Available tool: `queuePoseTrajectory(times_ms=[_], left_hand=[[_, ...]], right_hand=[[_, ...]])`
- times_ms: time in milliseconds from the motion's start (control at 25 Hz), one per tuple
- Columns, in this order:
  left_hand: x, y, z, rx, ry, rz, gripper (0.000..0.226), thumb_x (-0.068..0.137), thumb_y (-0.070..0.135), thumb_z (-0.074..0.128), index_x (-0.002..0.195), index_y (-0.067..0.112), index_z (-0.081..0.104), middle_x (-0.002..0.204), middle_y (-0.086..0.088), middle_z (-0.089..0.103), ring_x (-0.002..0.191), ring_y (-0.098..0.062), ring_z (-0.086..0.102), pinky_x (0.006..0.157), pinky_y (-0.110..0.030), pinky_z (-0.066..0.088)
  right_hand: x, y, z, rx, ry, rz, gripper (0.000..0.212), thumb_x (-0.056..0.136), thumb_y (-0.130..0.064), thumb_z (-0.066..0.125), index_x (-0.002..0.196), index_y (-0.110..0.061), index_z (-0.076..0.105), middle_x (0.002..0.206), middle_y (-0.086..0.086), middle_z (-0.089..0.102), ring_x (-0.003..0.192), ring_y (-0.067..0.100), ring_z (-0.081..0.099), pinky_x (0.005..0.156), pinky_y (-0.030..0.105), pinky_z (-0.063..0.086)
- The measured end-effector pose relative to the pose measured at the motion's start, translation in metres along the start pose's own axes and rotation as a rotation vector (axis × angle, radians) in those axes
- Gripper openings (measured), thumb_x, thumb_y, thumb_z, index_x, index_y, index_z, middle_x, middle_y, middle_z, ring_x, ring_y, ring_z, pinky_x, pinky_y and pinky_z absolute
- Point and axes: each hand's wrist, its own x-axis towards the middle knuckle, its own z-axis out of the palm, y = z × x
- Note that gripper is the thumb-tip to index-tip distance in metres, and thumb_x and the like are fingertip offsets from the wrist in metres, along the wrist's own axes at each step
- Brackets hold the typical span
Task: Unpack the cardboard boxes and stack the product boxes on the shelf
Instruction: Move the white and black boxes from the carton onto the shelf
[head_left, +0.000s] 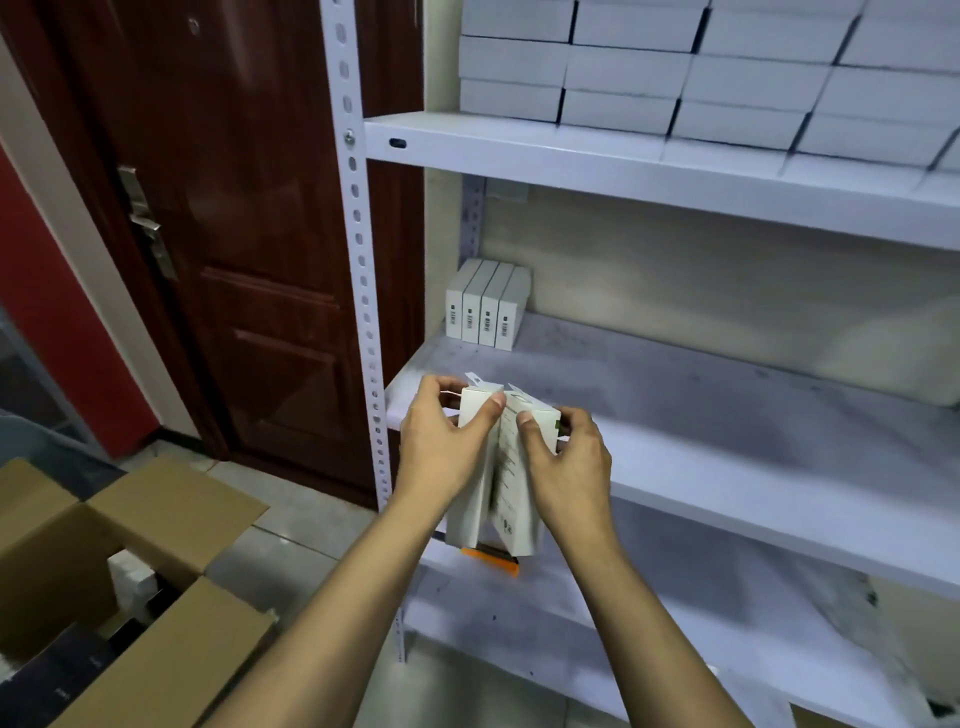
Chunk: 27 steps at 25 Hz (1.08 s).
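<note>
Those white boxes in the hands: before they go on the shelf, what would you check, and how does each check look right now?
1. Left hand grips boxes: ok.
2. Right hand grips them too: ok.
3. Boxes squared together: not ok, their tops are splayed apart.
4. Free room on middle shelf beside the standing row: ok.
5. More stock in the carton: ok, white packs show inside.
6. Number of boxes held: cannot tell.

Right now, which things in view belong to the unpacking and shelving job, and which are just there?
Part of the job:
- white product boxes gripped by left hand and right hand
- four boxes standing upright on the middle shelf
- open cardboard box on the floor
- stacked boxes on the top shelf

Just there:
- dark red door
- door handle
</note>
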Motion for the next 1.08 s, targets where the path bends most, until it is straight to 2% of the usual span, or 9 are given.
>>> queuePoseTrajectory(times_ms=[160, 280, 440, 560, 640, 760, 880, 1000, 1080], left_hand=[[0.008, 0.007, 0.029, 0.032, -0.015, 0.026, 0.035, 0.084, 0.047, 0.077, 0.102, 0.025, 0.057, 0.102, 0.013, 0.065, 0.096, -0.011, 0.061, 0.08, -0.027, 0.049], [0.012, 0.015, 0.044, 0.034, -0.028, 0.027, 0.035, 0.082, 0.045, 0.079, 0.1, 0.026, 0.056, 0.099, 0.014, 0.065, 0.095, -0.012, 0.063, 0.079, -0.028, 0.05], [0.015, 0.024, 0.06, -0.007, -0.042, 0.028, 0.037, 0.082, 0.038, 0.081, 0.106, 0.022, 0.059, 0.099, 0.015, 0.066, 0.091, -0.006, 0.065, 0.069, -0.009, 0.047], [0.019, 0.024, 0.068, -0.099, -0.086, -0.024, 0.041, 0.084, 0.036, 0.08, 0.114, 0.019, 0.057, 0.106, 0.011, 0.066, 0.096, -0.003, 0.066, 0.069, -0.006, 0.047], [0.021, 0.019, 0.074, -0.097, -0.108, -0.045, 0.034, 0.09, 0.033, 0.074, 0.116, 0.018, 0.058, 0.112, 0.007, 0.067, 0.104, -0.008, 0.065, 0.077, -0.013, 0.049], [0.025, 0.012, 0.081, -0.104, -0.167, -0.051, 0.024, 0.098, 0.018, 0.06, 0.121, 0.021, 0.061, 0.118, 0.006, 0.066, 0.111, -0.012, 0.063, 0.087, -0.024, 0.051], [0.029, 0.008, 0.083, -0.083, -0.215, -0.061, 0.037, 0.098, 0.012, 0.05, 0.129, 0.027, 0.063, 0.123, 0.003, 0.062, 0.106, -0.012, 0.062, 0.08, -0.024, 0.049], [0.03, 0.001, 0.087, -0.11, -0.239, -0.103, 0.039, 0.098, 0.008, 0.048, 0.131, 0.023, 0.062, 0.123, 0.002, 0.064, 0.102, -0.009, 0.063, 0.074, -0.019, 0.047], [0.031, -0.003, 0.089, -0.128, -0.233, -0.118, 0.04, 0.096, 0.005, 0.048, 0.13, 0.023, 0.062, 0.123, 0.002, 0.064, 0.104, -0.01, 0.065, 0.075, -0.019, 0.049]], right_hand=[[0.015, 0.007, -0.014, 0.046, 0.041, 0.02, 0.036, 0.09, -0.049, 0.069, 0.111, -0.022, 0.061, 0.106, -0.006, 0.067, 0.098, 0.015, 0.061, 0.085, 0.035, 0.051], [0.024, 0.01, -0.02, 0.072, 0.042, 0.02, 0.034, 0.09, -0.047, 0.07, 0.113, -0.022, 0.062, 0.107, -0.007, 0.068, 0.098, 0.012, 0.063, 0.083, 0.031, 0.051], [0.032, 0.01, -0.03, 0.143, -0.002, 0.042, 0.027, 0.096, -0.034, 0.066, 0.118, -0.019, 0.065, 0.106, -0.011, 0.068, 0.09, -0.006, 0.062, 0.072, 0.004, 0.044], [0.039, 0.011, -0.039, 0.187, -0.021, 0.069, 0.023, 0.097, -0.025, 0.065, 0.12, -0.02, 0.062, 0.103, -0.016, 0.065, 0.089, -0.013, 0.06, 0.07, -0.002, 0.042], [0.045, 0.014, -0.043, 0.227, -0.03, 0.112, 0.024, 0.098, -0.017, 0.062, 0.121, -0.019, 0.06, 0.108, -0.011, 0.067, 0.094, -0.004, 0.064, 0.075, 0.003, 0.048], [0.051, 0.019, -0.045, 0.257, -0.06, 0.167, 0.025, 0.1, -0.011, 0.051, 0.121, -0.022, 0.06, 0.118, -0.004, 0.069, 0.103, 0.009, 0.066, 0.09, 0.027, 0.055], [0.052, 0.026, -0.044, 0.256, -0.109, 0.189, 0.039, 0.099, -0.005, 0.043, 0.124, -0.026, 0.062, 0.121, -0.006, 0.067, 0.103, 0.004, 0.064, 0.087, 0.025, 0.053], [0.053, 0.032, -0.038, 0.219, -0.156, 0.195, 0.048, 0.099, -0.014, 0.043, 0.135, -0.042, 0.059, 0.128, -0.008, 0.063, 0.105, 0.008, 0.064, 0.094, 0.038, 0.055], [0.054, 0.031, -0.036, 0.216, -0.182, 0.212, 0.049, 0.1, -0.017, 0.042, 0.135, -0.046, 0.056, 0.128, -0.01, 0.062, 0.103, 0.007, 0.065, 0.092, 0.038, 0.056]])
